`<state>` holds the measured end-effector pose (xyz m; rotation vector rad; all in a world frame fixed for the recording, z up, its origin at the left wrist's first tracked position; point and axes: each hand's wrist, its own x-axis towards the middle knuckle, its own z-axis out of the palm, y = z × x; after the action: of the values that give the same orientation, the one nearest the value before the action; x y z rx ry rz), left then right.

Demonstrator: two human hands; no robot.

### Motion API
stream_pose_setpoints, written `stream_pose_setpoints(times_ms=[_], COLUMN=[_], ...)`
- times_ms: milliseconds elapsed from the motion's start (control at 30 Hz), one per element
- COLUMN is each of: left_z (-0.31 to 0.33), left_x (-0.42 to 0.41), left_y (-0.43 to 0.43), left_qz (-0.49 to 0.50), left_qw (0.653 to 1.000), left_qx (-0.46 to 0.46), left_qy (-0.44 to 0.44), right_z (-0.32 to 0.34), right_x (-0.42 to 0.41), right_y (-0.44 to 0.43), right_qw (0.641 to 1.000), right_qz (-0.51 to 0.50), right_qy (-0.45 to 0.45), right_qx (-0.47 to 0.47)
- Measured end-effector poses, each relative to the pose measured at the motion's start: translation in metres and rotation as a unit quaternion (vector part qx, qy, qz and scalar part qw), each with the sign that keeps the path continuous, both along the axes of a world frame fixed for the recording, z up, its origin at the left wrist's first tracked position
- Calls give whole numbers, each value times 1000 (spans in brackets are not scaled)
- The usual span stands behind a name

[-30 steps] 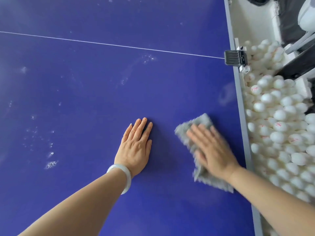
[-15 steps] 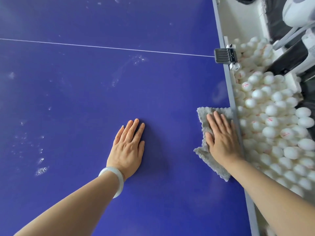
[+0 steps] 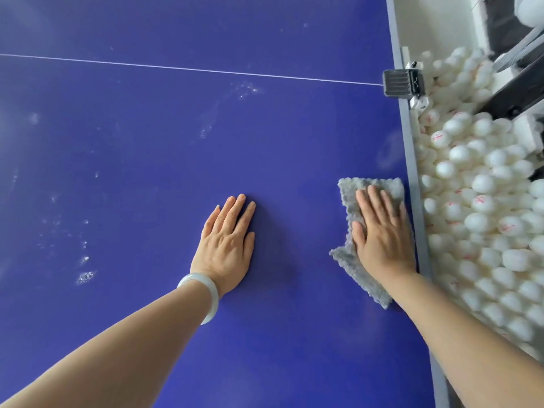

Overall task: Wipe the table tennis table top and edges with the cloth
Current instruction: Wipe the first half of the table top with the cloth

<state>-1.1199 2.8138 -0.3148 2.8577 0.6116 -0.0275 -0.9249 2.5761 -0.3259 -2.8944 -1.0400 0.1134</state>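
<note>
Cloth (image 3: 351,265) position: the grey cloth lies flat on the blue table top (image 3: 176,148), at its right side, with its right margin just beside the grey table edge (image 3: 412,172). The right hand (image 3: 382,234) rests on the cloth, palm down, with its fingers straight and close together. It presses the cloth and does not grip it. Flat contact of this kind spreads pressure, so a wide patch of fabric meets the surface. Part of the cloth projects uncovered to the left of the hand and nearer than it.

The left hand (image 3: 226,245) lies palm down on the bare top, left of the cloth and apart from it, with fingers extended and holding nothing. Its placement suggests a brace that steadies the person while the other arm works. A pale bracelet (image 3: 206,293) sits on the left wrist.

The step in hand appears to be wiping the right-hand strip of the top next to the edge. White specks and smears (image 3: 85,276) show on the left and far areas, some close to the white line (image 3: 176,67), so much of the top appears unwiped. A black net clamp (image 3: 401,83) grips the edge farther along. A mass of white balls (image 3: 485,216) lies just beyond the edge. A stroke carried past the edge could drag the cloth into them.
</note>
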Motion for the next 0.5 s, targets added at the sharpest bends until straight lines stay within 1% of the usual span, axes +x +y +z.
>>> stream_pose_setpoints(times_ms=[67,100,133,167,200,267,333,367,400,433,467,500], left_z=[-2,-2,-2,-2,-2,-2,-2,-2,-3,-4,-5,-7], left_x=[-1,-2,-2,-2,-2,-2,-3,-3,-3,-3,-3,-3], left_y=[1,1,2,2,2,4,4,4,5,5,5,5], left_qz=[-1,-3,-6,-9,-12,-15,-19,-20,-20,-20,-19,-17], left_qw=[1000,1000,1000,1000,1000,1000,1000,1000,1000,1000,999,999], left_qx=[3,4,6,8,10,13,10,5,0,-4,-6,-9], left_qy=[2,4,5,5,4,1,-5,-11,-17,-22,-27,-32], right_z=[1,2,3,3,1,-1,-3,-2,-1,1,4,6], right_x=[-5,-21,-44,-70,-99,-152,-170,-166,-156,-143,-131,-124], right_y=[35,55,71,83,88,73,29,3,-20,-38,-47,-46], right_qw=[987,979,977,983,991,999,992,988,988,993,999,998], right_qz=[-158,-201,-209,-180,-127,12,120,149,151,117,44,-57], right_qy=[10,18,23,15,7,22,35,37,24,8,4,6], right_qx=[13,19,26,34,33,23,34,31,23,12,-1,-18])
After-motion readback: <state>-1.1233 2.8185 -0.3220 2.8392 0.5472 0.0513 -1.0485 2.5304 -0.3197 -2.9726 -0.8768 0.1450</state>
